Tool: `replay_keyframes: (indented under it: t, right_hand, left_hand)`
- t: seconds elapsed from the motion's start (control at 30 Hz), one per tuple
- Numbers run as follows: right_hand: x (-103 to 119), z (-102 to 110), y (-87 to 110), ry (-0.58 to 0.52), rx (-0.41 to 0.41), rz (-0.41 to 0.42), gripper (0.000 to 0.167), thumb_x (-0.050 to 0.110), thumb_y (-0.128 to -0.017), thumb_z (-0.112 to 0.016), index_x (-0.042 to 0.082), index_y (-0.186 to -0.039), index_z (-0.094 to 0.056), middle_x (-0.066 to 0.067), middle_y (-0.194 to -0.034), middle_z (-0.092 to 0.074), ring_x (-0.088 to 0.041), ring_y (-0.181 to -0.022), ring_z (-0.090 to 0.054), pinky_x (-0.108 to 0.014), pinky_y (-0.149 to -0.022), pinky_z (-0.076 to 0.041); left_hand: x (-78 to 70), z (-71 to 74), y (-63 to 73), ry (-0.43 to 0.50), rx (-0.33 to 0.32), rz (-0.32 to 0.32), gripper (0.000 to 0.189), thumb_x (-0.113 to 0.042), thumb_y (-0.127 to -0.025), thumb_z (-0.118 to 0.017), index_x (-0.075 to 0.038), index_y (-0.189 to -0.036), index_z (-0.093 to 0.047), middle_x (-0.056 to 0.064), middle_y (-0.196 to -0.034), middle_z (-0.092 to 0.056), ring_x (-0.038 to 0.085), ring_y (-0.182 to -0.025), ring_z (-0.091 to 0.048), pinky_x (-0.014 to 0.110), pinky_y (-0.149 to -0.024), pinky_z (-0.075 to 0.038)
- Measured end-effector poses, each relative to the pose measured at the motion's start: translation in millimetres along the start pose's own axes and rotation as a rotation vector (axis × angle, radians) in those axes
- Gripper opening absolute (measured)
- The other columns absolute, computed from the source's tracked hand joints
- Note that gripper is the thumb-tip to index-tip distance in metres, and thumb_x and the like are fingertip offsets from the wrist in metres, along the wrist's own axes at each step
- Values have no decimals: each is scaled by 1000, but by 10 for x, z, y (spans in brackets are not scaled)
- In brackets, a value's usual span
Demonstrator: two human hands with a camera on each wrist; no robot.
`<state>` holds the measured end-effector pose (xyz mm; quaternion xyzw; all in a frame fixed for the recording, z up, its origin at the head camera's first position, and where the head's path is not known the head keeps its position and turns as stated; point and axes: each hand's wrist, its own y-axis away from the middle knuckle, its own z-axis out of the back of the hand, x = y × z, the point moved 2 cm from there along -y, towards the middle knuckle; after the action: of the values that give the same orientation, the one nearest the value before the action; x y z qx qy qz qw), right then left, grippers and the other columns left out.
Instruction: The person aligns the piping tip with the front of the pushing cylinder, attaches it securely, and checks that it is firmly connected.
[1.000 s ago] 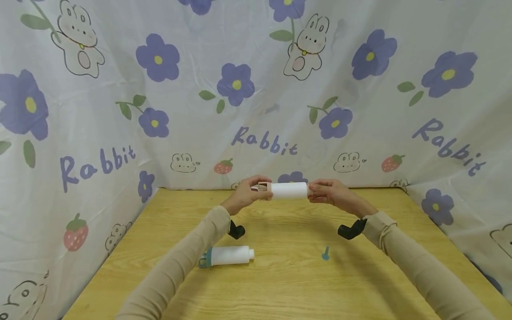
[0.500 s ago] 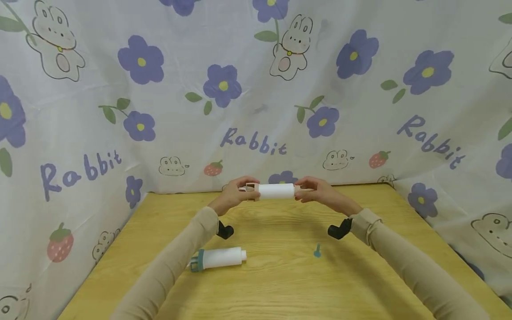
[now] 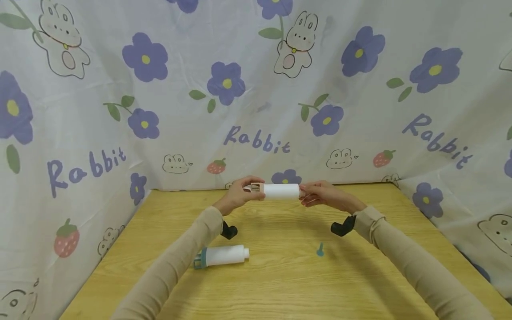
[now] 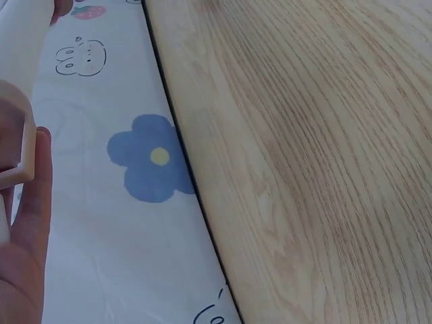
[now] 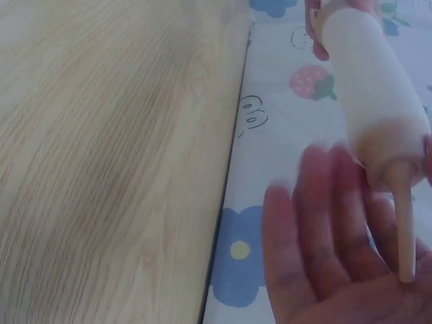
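A white cylinder [image 3: 282,191] is held level above the far part of the table. My left hand [image 3: 239,194] grips the peach slotted collar [image 3: 258,188] at its left end; a pale tip pokes out beyond the collar. At the right end, my right hand [image 3: 326,195] pinches a peach nozzle cap [image 5: 398,152] between thumb and a finger. In the right wrist view the cap's thin stem [image 5: 403,236] points toward the palm, and the other fingers [image 5: 314,216] look loosely spread and blurred. The left wrist view shows only the edge of the collar and part of the left hand.
A second white cylinder [image 3: 226,255] with a teal slotted collar [image 3: 201,258] and a bare white neck lies on the wooden table [image 3: 280,289]. A small teal nozzle cap [image 3: 320,250] stands to its right. Printed cloth [image 3: 180,102] hangs behind.
The head view has shifted a little. The right fingers have changed position around the nozzle cap, while the left hand keeps its grip on the collar. The things on the table have not moved.
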<state>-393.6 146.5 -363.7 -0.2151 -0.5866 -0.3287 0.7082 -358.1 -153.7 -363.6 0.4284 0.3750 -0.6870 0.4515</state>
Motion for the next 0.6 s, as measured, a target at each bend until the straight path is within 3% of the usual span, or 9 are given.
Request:
replay_keyframes:
  t: [0.1, 0.23, 0.37, 0.5, 0.6]
  right_hand:
    - [15, -8, 30, 44, -37, 79, 53, 34, -107, -45, 7, -152, -37, -18, -147, -46, -33, -132, -52, -52, -114, -40]
    - [40, -17, 64, 74, -112, 186, 59, 22, -103, -56, 11, -155, -31, -19, -159, -33, -39, -144, -36, -55, -117, -35]
    - [31, -39, 73, 120, -173, 212, 57, 16, -96, -67, 4, -147, -44, -21, -150, -45, -38, -135, -48, -50, -109, -46]
    - [22, -60, 58, 140, -196, 197, 52, 18, -94, -70, 0, -139, -52, -19, -137, -57, -28, -119, -62, -43, -99, -54]
    - [16, -48, 38, 38, -152, 138, 45, 23, -99, -64, -6, -133, -56, -12, -117, -68, -20, -101, -69, -38, -92, -58]
  left_hand:
    - [7, 15, -23, 22, 14, 3, 47, -16, -89, -75, -13, -134, -60, 15, -136, -56, 26, -104, -63, 39, -91, -57]
    - [7, 61, -35, 65, 20, 5, 47, -14, -90, -75, -13, -134, -59, 15, -136, -55, 25, -103, -62, 37, -91, -58]
    - [7, 85, -22, 91, 20, 14, 47, -14, -90, -74, -12, -134, -58, 15, -136, -54, 24, -102, -62, 37, -91, -58]
    - [-17, 67, 14, 78, 19, 23, 48, -13, -90, -75, -11, -135, -58, 15, -136, -54, 24, -103, -62, 37, -91, -58]
    - [-44, 40, 35, 52, 6, 13, 48, -14, -88, -76, -13, -134, -59, 14, -135, -55, 26, -104, -62, 38, -90, -57]
